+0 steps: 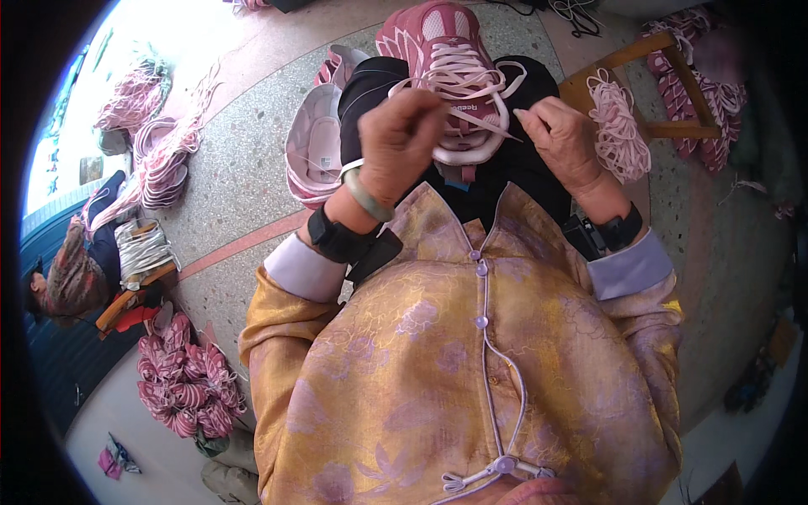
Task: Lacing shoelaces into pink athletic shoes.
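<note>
A pink sneaker (438, 42) with white trim rests on my lap, its toe pointing away from me. Pale pink shoelaces (454, 69) criss-cross its front and hang in loose loops near the collar. My left hand (400, 139) is closed at the left of the shoe opening, its fingertips a little blurred, and a strand of lace runs from them across the tongue. To the right of the opening, my right hand (560, 143) is closed in a pinch close to the lace strand. What sits between its fingertips is too small to make out.
More pink shoes (316, 151) lie beside my left leg. A bundle of pale laces (619, 126) rests on a wooden stool (665, 84) at the right, with strung pink shoes behind. At the left are piles of pink shoe parts (189, 374) and a seated person (76, 269).
</note>
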`<state>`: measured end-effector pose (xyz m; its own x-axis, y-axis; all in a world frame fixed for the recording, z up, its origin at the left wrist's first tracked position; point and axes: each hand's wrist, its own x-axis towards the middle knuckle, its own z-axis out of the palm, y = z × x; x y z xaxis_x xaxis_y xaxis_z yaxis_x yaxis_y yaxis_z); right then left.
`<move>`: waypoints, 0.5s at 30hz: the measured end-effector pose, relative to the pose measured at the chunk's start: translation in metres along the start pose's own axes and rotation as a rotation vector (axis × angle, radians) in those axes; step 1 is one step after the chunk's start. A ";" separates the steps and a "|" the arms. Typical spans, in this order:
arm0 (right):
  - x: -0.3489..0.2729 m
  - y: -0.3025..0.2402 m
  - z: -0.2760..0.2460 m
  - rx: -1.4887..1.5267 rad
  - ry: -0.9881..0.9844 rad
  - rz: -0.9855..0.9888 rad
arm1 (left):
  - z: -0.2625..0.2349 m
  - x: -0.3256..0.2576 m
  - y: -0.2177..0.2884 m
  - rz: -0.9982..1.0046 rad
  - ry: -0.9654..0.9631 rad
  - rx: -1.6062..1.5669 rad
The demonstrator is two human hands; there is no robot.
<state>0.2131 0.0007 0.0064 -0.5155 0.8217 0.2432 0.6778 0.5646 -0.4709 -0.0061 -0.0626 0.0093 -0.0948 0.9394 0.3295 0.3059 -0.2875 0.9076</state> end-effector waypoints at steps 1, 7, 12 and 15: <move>0.003 -0.003 0.004 0.146 0.015 0.045 | 0.007 0.004 0.004 0.030 -0.051 0.072; 0.012 -0.011 0.027 0.263 0.083 0.030 | 0.049 0.019 0.001 -0.063 -0.303 0.394; 0.010 0.003 0.036 0.346 0.099 0.010 | 0.063 0.024 -0.008 -0.024 -0.242 0.479; 0.011 0.005 0.036 0.545 0.041 0.100 | 0.064 0.023 -0.026 -0.231 -0.146 0.352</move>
<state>0.1919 0.0097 -0.0242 -0.4338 0.8780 0.2024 0.3474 0.3703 -0.8615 0.0447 -0.0220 -0.0231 -0.0713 0.9953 0.0651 0.5990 -0.0095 0.8007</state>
